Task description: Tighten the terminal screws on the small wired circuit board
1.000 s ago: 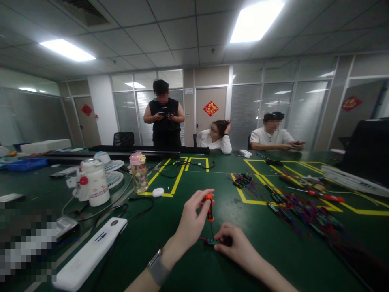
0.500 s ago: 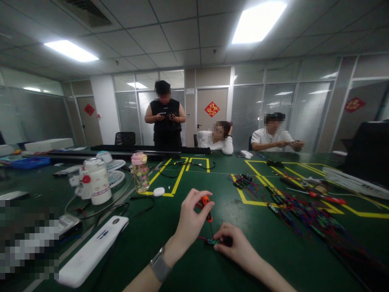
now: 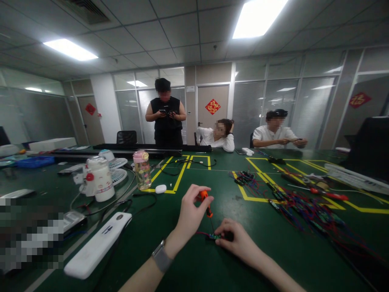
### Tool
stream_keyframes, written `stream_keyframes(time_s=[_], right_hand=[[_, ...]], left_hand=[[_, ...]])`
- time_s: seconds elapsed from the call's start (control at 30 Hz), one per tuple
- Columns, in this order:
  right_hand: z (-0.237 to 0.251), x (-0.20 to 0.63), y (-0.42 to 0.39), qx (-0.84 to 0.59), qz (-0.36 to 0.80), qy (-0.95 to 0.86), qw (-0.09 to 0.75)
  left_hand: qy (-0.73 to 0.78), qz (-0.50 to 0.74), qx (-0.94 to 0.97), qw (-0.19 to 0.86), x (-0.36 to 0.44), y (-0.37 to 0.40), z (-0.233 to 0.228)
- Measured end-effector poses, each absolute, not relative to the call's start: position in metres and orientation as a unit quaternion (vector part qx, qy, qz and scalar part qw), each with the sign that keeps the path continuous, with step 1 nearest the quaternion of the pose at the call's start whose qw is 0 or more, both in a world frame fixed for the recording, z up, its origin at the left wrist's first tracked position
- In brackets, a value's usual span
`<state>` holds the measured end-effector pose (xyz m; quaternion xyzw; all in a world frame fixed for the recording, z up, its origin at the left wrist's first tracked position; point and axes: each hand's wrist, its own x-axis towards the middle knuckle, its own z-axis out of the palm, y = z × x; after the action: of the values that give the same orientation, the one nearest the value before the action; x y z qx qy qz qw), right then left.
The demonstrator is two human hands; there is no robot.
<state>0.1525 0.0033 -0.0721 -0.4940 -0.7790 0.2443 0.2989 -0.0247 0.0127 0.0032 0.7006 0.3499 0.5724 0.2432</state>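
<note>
An orange-and-black screwdriver (image 3: 209,211) stands nearly upright, its handle between the fingers and thumb of my left hand (image 3: 193,207). The thin shaft points down at a small green circuit board (image 3: 214,236) on the table; whether the tip touches a screw is too small to tell. My right hand (image 3: 235,239) pinches the right end of this board between thumb and fingers. A thin red wire (image 3: 201,233) runs off the board to the left. A watch with a grey band sits on my left wrist.
On the right lie a pile of circuit boards with red and blue wires (image 3: 313,213) and a red-handled screwdriver (image 3: 334,196). To the left are a long white case (image 3: 99,247), a white jug (image 3: 101,180) and a pink-lidded bottle (image 3: 142,172). Several people are across the green table.
The view has shifted slightly. The screwdriver handle has turned a little in my left fingers, while my right hand keeps its hold on the board.
</note>
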Motion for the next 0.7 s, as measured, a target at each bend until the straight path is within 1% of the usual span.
stream_keyframes(time_s=[0.13, 0.27, 0.33, 0.47, 0.5, 0.53, 0.63, 0.7], right_hand=[[-0.072, 0.153, 0.004, -0.500, 0.244, -0.776, 0.296], [-0.073, 0.154, 0.004, -0.492, 0.243, -0.781, 0.297], [-0.074, 0.154, 0.005, -0.490, 0.244, -0.781, 0.300], [-0.075, 0.154, 0.005, -0.494, 0.245, -0.778, 0.301], [-0.075, 0.154, 0.005, -0.493, 0.245, -0.779, 0.301], [-0.075, 0.155, 0.005, -0.491, 0.244, -0.780, 0.300], [-0.075, 0.155, 0.005, -0.488, 0.242, -0.782, 0.302], [-0.075, 0.155, 0.005, -0.489, 0.244, -0.780, 0.306]], left_hand=[[0.288, 0.535, 0.713, 0.351, -0.031, 0.014, 0.010], [0.268, 0.535, 0.713, 0.365, -0.032, 0.015, 0.011], [0.288, 0.542, 0.712, 0.340, -0.029, 0.015, 0.009], [0.366, 0.580, 0.698, 0.206, -0.022, 0.012, 0.004], [0.367, 0.578, 0.703, 0.191, -0.021, 0.011, 0.004], [0.357, 0.573, 0.711, 0.197, -0.021, 0.010, 0.004], [0.303, 0.549, 0.719, 0.300, -0.022, 0.012, 0.004], [0.297, 0.548, 0.705, 0.338, -0.022, 0.014, 0.003]])
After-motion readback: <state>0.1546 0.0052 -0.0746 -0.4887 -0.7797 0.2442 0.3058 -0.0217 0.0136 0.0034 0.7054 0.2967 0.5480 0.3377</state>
